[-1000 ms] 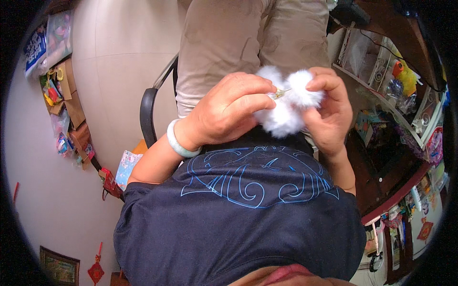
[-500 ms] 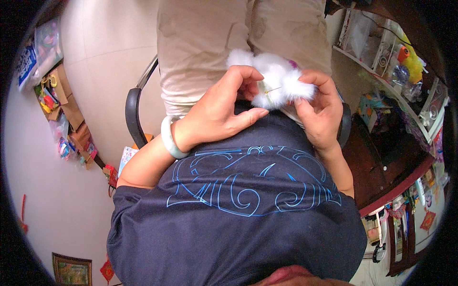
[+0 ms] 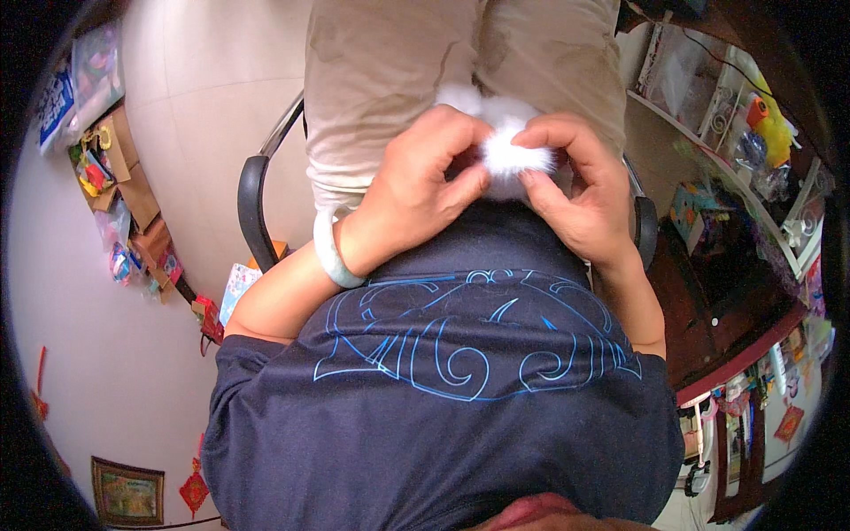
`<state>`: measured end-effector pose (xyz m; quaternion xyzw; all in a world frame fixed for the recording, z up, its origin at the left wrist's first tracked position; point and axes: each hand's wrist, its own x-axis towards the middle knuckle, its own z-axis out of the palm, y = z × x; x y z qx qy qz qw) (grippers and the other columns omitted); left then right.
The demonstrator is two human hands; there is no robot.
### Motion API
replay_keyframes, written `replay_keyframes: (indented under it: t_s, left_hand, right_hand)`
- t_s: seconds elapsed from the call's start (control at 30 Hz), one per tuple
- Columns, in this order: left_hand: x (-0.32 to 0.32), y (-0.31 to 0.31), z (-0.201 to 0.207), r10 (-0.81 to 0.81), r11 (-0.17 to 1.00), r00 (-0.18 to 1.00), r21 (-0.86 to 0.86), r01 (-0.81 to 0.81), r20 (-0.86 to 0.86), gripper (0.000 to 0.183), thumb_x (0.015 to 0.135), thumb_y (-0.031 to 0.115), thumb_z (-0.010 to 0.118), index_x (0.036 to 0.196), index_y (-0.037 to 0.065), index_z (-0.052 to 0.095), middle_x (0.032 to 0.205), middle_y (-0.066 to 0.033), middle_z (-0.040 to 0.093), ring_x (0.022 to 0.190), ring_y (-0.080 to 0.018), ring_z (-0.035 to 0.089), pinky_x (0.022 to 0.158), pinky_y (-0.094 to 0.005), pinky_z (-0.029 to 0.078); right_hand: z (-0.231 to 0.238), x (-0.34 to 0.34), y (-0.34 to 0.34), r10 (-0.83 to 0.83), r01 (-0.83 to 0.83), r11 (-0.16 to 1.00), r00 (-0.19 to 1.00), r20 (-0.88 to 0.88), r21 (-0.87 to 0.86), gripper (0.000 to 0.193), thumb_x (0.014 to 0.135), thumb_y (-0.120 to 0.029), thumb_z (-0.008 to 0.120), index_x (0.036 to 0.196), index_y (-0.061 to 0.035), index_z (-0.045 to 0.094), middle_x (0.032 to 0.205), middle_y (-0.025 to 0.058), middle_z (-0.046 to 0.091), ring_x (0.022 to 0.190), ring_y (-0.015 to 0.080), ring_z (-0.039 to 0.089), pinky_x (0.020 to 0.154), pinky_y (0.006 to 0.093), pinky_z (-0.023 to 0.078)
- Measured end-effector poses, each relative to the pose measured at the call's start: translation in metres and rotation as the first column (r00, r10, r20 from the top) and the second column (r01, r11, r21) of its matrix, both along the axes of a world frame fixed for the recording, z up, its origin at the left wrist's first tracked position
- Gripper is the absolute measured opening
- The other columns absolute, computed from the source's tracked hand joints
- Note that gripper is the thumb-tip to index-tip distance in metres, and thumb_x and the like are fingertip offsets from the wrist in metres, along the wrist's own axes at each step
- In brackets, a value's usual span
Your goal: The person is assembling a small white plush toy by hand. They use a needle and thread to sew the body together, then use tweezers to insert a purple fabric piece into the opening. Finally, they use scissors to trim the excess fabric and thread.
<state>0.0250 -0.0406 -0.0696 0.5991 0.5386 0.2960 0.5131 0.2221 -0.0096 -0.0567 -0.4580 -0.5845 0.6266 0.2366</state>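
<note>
Between my hands, above my lap, is a fluffy white fur piece (image 3: 521, 159) with rounded tufts. My left hand (image 3: 416, 173) has its fingers curled and its thumb close to them, gripping the left edge of the fur. A pale bangle (image 3: 329, 250) sits on that wrist. From the other side my right hand (image 3: 586, 184) pinches the fur between thumb and bent fingers. A farther white tuft shows beyond my left fingers, over my trousers. What lies inside the fur or under my fingertips is hidden.
I sit on a chair with black armrests (image 3: 254, 199). To the right stands a dark table (image 3: 708, 345) with a red edge. Past it are a white rack (image 3: 753, 164) and a yellow toy bird (image 3: 776, 124). Cardboard boxes (image 3: 133, 173) and bags line the left wall.
My hands have come closer together, and the right one has moved left over the fur. The fur has turned; its thin yellowish pin-like piece and purple spot no longer show.
</note>
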Motion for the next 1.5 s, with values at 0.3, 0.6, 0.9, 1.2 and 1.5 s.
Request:
replay_keyframes:
  t_s: [0.3,0.6,0.9,1.2,1.5]
  left_hand:
    - [-0.010,-0.017,0.004,0.274,0.923,0.959,-0.300,-0.242,0.068,0.022,0.080,0.002,0.065,0.099,0.001,0.054,0.084,-0.0033,0.061,0.079,-0.0089,0.059,0.067,-0.0240,0.049]
    - [-0.010,-0.016,0.001,0.500,0.744,0.836,-0.606,-0.281,0.226,0.027,0.084,0.001,0.060,0.111,0.001,0.056,0.095,-0.0035,0.065,0.085,-0.0108,0.060,0.078,-0.0252,0.049]
    - [-0.008,-0.019,0.001,0.496,0.744,0.844,-0.601,-0.290,0.206,0.024,0.087,0.002,0.057,0.110,0.001,0.054,0.088,-0.0043,0.063,0.077,-0.0111,0.061,0.068,-0.0255,0.052]
    - [-0.004,-0.020,-0.007,0.366,0.830,0.930,-0.463,-0.312,0.028,0.025,0.089,0.009,0.057,0.111,-0.001,0.052,0.087,-0.0063,0.063,0.070,-0.0116,0.061,0.057,-0.0232,0.052]
    - [-0.002,-0.012,0.004,0.463,0.756,0.859,-0.603,-0.255,0.217,0.028,0.088,0.010,0.063,0.113,0.000,0.055,0.100,-0.0044,0.063,0.084,-0.0112,0.060,0.072,-0.0259,0.051]
  right_hand:
    - [-0.008,-0.007,0.004,0.148,-0.293,0.878,0.918,0.368,0.378,0.057,0.068,-0.017,0.070,0.120,-0.0044,0.052,0.116,0.0193,0.052,0.103,0.0370,0.052,0.088,0.0440,0.042]
    - [-0.001,-0.009,0.005,0.244,-0.447,0.839,0.818,0.521,0.309,0.063,0.066,-0.020,0.071,0.123,-0.0042,0.048,0.112,0.0177,0.053,0.097,0.0346,0.055,0.078,0.0431,0.044]
    - [-0.003,-0.007,0.002,0.167,-0.416,0.823,0.827,0.537,0.385,0.055,0.066,-0.020,0.070,0.116,-0.0064,0.052,0.109,0.0160,0.056,0.094,0.0335,0.057,0.075,0.0414,0.045]
    - [-0.006,-0.004,0.000,0.172,-0.388,0.859,0.833,0.526,0.333,0.041,0.067,-0.018,0.068,0.105,-0.0084,0.053,0.108,0.0149,0.056,0.093,0.0331,0.057,0.074,0.0408,0.045]
    - [0.013,0.007,-0.001,0.079,-0.092,0.995,0.972,0.221,0.046,0.036,0.071,-0.011,0.072,0.101,-0.0077,0.054,0.106,0.0099,0.056,0.083,0.0182,0.056,0.068,0.0276,0.045]
